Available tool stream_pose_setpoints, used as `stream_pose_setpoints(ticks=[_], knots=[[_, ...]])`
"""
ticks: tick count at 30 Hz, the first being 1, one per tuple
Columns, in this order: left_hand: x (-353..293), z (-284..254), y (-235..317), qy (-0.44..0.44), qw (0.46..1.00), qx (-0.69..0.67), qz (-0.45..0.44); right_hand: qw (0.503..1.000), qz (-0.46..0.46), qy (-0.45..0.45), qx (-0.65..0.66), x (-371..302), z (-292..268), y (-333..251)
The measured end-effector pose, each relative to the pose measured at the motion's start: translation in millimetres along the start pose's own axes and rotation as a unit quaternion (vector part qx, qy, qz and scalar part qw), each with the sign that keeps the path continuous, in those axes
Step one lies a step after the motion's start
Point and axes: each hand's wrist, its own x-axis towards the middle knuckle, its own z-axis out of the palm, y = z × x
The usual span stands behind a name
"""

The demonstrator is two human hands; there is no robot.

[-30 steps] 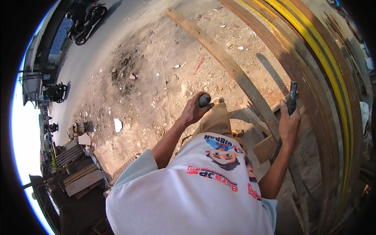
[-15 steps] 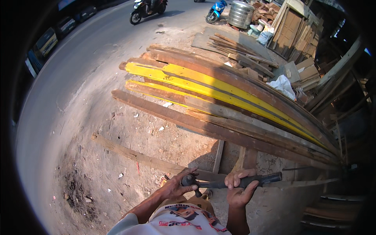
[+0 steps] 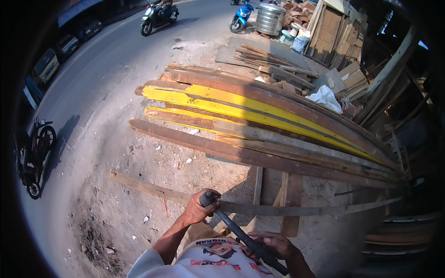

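My left hand is closed round the upper end of a long dark bar-shaped tool, just below its rounded black knob. The tool slants down to the right across my front, and its thicker lower end is close to my shirt. My right hand is beside the lower half of the bar, its fingers loosely stretched toward the shaft and not wrapped round it. A narrow wooden plank lies across the ground beyond my left hand.
Long brown beams and yellow-painted planks lie side by side ahead. Scrap wood, a white sack and a metal tank are farther right. Motorcycles are on and beside the road at left.
The tool has swung from nearly level to a steep slant, its right end dropping toward me. My left hand moved left and up; my right hand loosened and lowered. Another motorcycle appeared at left.
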Motion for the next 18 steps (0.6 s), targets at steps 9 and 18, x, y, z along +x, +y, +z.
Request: stream_pose_setpoints(ticks=[9, 18], knots=[[-7.8, 37.0, 26.7, -0.019, 0.895, 0.301, 0.328, 0.936, 0.026, 0.208, -0.281, 43.1, -2.5, 77.8], [3.0, -51.6, -17.8, 0.055, 0.881, 0.41, 0.23, 0.884, -0.014, 0.343, -0.318, 69.8, 4.3, 110.8]])
